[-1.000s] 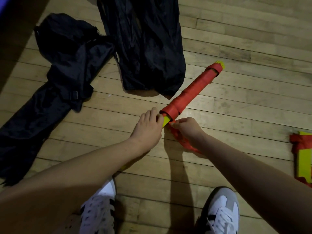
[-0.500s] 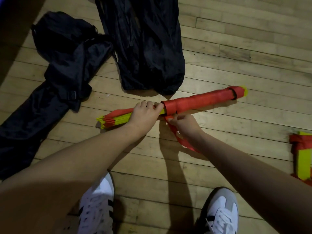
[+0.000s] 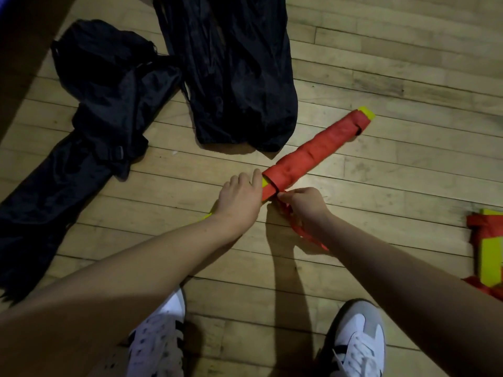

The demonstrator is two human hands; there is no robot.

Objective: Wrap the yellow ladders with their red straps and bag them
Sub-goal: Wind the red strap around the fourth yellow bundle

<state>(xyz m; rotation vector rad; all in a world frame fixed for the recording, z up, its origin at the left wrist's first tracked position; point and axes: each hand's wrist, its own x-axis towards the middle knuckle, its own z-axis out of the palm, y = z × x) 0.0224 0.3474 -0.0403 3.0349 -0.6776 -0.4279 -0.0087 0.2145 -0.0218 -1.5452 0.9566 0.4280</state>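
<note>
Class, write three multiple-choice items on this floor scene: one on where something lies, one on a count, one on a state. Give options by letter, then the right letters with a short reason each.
1. Where does the second, loose ladder bundle lie?
A. At the right edge of the view
B. On top of a black bag
C. Between the shoes

2. How many black bags lie on the floor?
A. One
B. Two
C. Four

3. What is the right hand doing?
A. Lying flat on the floor
B. Pinching the red strap
C. Zipping a bag

Answers:
1 A, it is cut off by the right edge.
2 B, one bag lies centre, another left.
3 B, its fingertips pinch the strap beside the wrapped ladder, while the left hand grips the ladder's near end.
</note>
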